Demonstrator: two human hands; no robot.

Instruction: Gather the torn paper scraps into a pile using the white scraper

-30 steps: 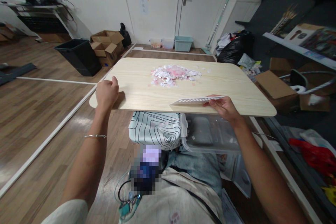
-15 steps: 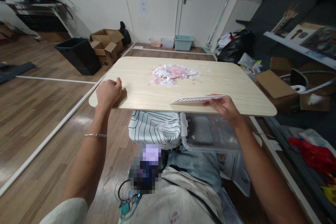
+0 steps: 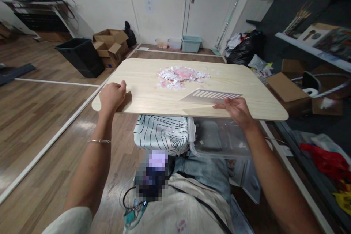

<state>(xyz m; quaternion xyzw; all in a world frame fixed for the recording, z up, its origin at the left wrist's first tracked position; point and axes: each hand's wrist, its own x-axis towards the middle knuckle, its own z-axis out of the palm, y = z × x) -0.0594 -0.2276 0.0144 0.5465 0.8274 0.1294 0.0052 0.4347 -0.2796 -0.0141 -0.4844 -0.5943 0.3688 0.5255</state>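
My left hand rests on the left end of the pale wooden table, curled into a fist. Nothing shows sticking out of it, and its palm side is hidden. Between thumb and fingers, my right hand grips a thin white slotted sheet. The sheet is tilted above the tabletop near the front edge, with a row of slanted slots along its upper part. Beyond it, toward the back middle of the table, lies a loose heap of white and pink paper scraps.
Under the table's front edge are a clear plastic bin and a white seat with black lines. A black trash bin and cardboard boxes stand left. Another open box is at right.
My right hand has turned the slotted sheet so that its face and slots show more, and its fingers have shifted. My left fist has stayed in place on the table.
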